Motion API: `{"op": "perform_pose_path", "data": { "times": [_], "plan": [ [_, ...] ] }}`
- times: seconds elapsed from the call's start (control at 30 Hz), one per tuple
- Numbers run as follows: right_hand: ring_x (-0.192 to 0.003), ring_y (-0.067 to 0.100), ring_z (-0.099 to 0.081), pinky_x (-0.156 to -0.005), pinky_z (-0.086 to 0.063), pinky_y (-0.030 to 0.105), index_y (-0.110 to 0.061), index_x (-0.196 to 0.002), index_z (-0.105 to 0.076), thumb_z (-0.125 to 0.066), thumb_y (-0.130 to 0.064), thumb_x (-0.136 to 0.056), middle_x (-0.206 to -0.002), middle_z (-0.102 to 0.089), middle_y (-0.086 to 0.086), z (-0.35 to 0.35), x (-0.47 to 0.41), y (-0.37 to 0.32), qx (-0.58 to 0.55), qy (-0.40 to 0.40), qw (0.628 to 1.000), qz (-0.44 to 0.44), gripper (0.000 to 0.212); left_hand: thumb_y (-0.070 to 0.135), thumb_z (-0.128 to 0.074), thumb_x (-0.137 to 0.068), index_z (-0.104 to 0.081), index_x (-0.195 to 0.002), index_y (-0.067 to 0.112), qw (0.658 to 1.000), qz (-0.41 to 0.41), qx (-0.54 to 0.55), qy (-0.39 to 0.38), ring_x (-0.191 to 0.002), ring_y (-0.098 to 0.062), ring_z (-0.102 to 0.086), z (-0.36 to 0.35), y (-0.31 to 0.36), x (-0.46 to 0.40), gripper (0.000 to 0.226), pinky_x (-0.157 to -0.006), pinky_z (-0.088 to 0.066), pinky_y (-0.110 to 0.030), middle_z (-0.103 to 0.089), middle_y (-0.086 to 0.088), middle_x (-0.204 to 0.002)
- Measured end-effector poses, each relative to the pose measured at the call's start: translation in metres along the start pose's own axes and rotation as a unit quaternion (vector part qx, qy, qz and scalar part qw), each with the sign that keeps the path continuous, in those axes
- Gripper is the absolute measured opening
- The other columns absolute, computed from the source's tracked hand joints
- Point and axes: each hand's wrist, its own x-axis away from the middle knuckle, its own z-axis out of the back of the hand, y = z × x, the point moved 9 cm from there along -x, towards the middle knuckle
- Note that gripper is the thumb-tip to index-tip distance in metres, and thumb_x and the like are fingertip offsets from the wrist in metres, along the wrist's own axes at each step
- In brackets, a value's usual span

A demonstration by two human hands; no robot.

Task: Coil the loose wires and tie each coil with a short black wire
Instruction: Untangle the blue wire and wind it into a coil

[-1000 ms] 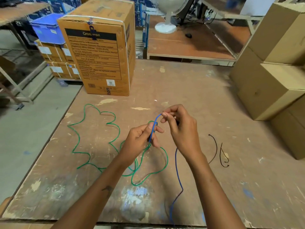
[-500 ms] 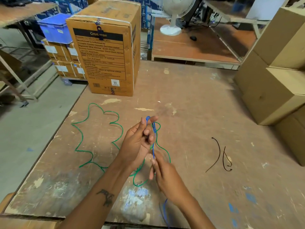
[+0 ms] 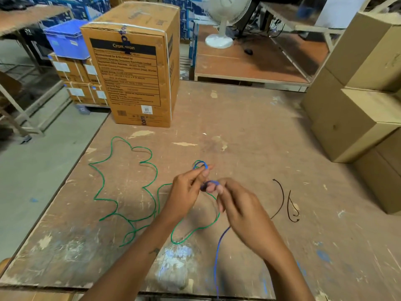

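My left hand pinches a small loop of blue wire between thumb and fingers above the table. Close beside it, my right hand holds the same blue wire, which curves over its fingertips and trails down past the table's front edge. A long green wire lies loose in wavy bends on the table, to the left of and under my hands. Two short black wires lie to the right of my right hand.
A tall printed cardboard box stands at the table's far left. Plain cardboard boxes are stacked along the right edge. The worn wooden table ends at the left with floor below. A white fan stands on another table behind.
My right hand rose from below my left hand up to beside it, bringing the blue wire round. The blue wire in my left hand now shows a small loop.
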Motion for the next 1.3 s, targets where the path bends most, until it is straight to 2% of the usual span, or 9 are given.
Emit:
{"op": "perform_pose_path", "data": {
  "times": [0.2, 0.33, 0.47, 0.63, 0.9, 0.97, 1.07, 1.2, 1.3],
  "plan": [
    [-0.056, 0.001, -0.053, -0.056, -0.039, 0.015, -0.013, -0.094, -0.076, -0.070, -0.016, -0.102, -0.070, -0.064, -0.001, 0.029, -0.066, 0.058, -0.183, 0.182, 0.964, -0.069, 0.010, 0.021, -0.039, -0.111, -0.076, -0.111, 0.006, 0.983, 0.031, 0.181, -0.026, -0.053, -0.019, -0.048, -0.017, 0.021, 0.016, 0.040, -0.057, -0.044, -0.027, -0.052, -0.008, -0.060],
    [-0.044, -0.002, -0.045, -0.044, -0.035, 0.015, -0.024, -0.092, -0.078, -0.066, -0.005, -0.102, -0.068, -0.068, -0.006, -0.019, -0.070, 0.093, -0.221, 0.114, 0.963, -0.101, 0.025, 0.039, -0.052, -0.104, -0.070, -0.106, -0.007, 0.961, 0.047, 0.271, -0.024, -0.051, -0.013, -0.043, -0.013, 0.025, 0.015, 0.050, -0.056, -0.039, -0.022, -0.049, -0.001, -0.062],
    [-0.066, -0.001, -0.062, -0.071, -0.050, 0.023, -0.030, -0.142, -0.064, -0.048, -0.015, -0.113, -0.072, -0.068, -0.013, -0.072, -0.016, 0.077, -0.096, 0.024, 0.994, -0.052, 0.036, 0.031, -0.048, -0.103, -0.068, -0.123, 0.000, 0.929, 0.062, 0.365, 0.006, -0.053, -0.011, -0.042, 0.000, 0.030, 0.001, 0.042, -0.052, -0.037, -0.031, -0.047, 0.003, -0.065],
    [-0.067, -0.004, -0.052, -0.073, -0.046, 0.023, -0.040, -0.147, -0.051, -0.045, -0.038, -0.112, -0.074, -0.058, -0.036, -0.080, 0.040, 0.050, 0.002, -0.035, 0.998, -0.044, 0.036, 0.025, -0.050, -0.105, -0.068, -0.111, 0.007, 0.972, 0.040, 0.229, 0.039, -0.070, -0.011, -0.059, 0.002, 0.012, -0.013, 0.027, -0.066, -0.049, -0.024, -0.066, 0.006, -0.074],
    [-0.060, 0.028, -0.068, -0.061, -0.054, 0.033, -0.026, -0.115, -0.066, -0.051, -0.032, -0.108, -0.076, -0.062, -0.001, -0.021, 0.019, 0.055, -0.257, -0.069, 0.957, -0.113, 0.018, 0.020, -0.046, -0.109, -0.070, -0.123, 0.008, 0.998, -0.024, -0.041, -0.051, -0.085, -0.014, -0.065, -0.023, -0.015, -0.011, 0.031, -0.081, -0.052, -0.024, -0.070, -0.004, -0.088],
    [-0.053, 0.026, -0.065, -0.052, -0.052, 0.031, -0.028, -0.107, -0.069, -0.050, -0.028, -0.112, -0.080, -0.065, -0.003, 0.005, 0.002, 0.050, -0.185, -0.054, 0.977, -0.087, 0.020, 0.019, -0.045, -0.109, -0.075, -0.107, 0.016, 0.994, -0.015, 0.015, -0.103, -0.072, -0.017, -0.061, -0.033, -0.010, -0.005, 0.031, -0.072, -0.051, -0.021, -0.069, -0.025, -0.090],
    [-0.047, 0.013, -0.057, -0.053, -0.045, 0.022, -0.027, -0.101, -0.070, -0.054, -0.018, -0.111, -0.081, -0.070, -0.006, 0.040, -0.033, 0.043, -0.050, 0.021, 0.998, -0.021, 0.021, 0.017, -0.041, -0.107, -0.078, -0.100, 0.029, 0.990, -0.019, 0.095, -0.106, -0.059, -0.017, -0.049, -0.030, 0.010, 0.002, 0.039, -0.062, -0.044, -0.027, -0.050, -0.022, -0.064],
    [-0.048, -0.002, -0.049, -0.050, -0.036, 0.011, -0.006, -0.098, -0.078, -0.068, -0.007, -0.100, -0.079, -0.072, 0.001, 0.030, -0.073, 0.066, -0.198, 0.110, 0.973, -0.046, 0.010, 0.017, -0.037, -0.107, -0.076, -0.109, 0.010, 0.988, -0.031, 0.134, -0.077, -0.056, -0.017, -0.042, -0.023, 0.036, 0.004, 0.040, -0.058, -0.039, -0.026, -0.040, -0.012, -0.059],
    [-0.053, 0.012, -0.047, -0.049, -0.032, 0.020, -0.023, -0.093, -0.079, -0.065, -0.025, -0.093, -0.078, -0.071, -0.004, -0.011, -0.078, 0.081, -0.252, 0.122, 0.958, -0.057, 0.014, 0.022, -0.038, -0.108, -0.077, -0.104, 0.020, 0.982, -0.043, 0.179, -0.039, -0.058, -0.014, -0.042, -0.014, 0.055, 0.001, 0.040, -0.060, -0.039, -0.022, -0.044, -0.007, -0.064]
  ]
}}
